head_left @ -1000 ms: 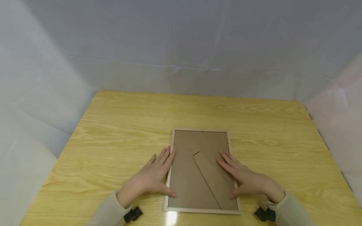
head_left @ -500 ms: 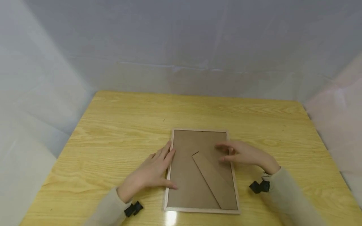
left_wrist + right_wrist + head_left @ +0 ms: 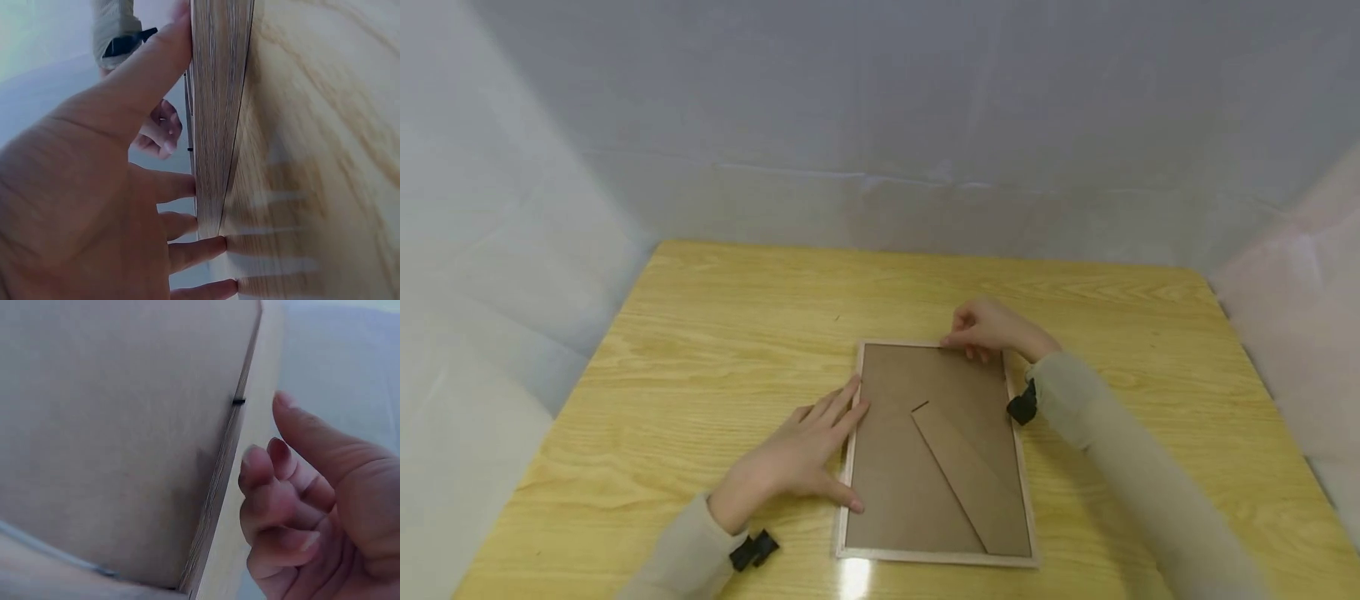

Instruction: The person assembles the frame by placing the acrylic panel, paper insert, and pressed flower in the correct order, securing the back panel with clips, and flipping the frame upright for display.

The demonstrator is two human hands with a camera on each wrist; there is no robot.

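A picture frame (image 3: 891, 467) lies back side up on the table, its brown backing board showing and a slanted easel stand leg (image 3: 973, 483) set into it. My left hand (image 3: 793, 458) rests along the frame's left side with spread fingers; the thumb and fingertips touch the wooden rim, as the left wrist view also shows. At the far edge is my right hand (image 3: 992, 327), its thumb pointing forward and its other fingers loosely curled, with nothing between them. In the right wrist view a small black metal tab (image 3: 239, 401) sticks out of the rim just ahead of the thumb.
The frame lies near the front of a yellow wood-grain table (image 3: 737, 333). Pale sheeting (image 3: 887, 200) hangs behind and at both sides. Black wrist mounts (image 3: 754, 550) sit below both sleeves.
My right hand has left the frame's right side and moved up to its far edge, with its fingers now curled. The left hand and the frame have stayed nearly still.
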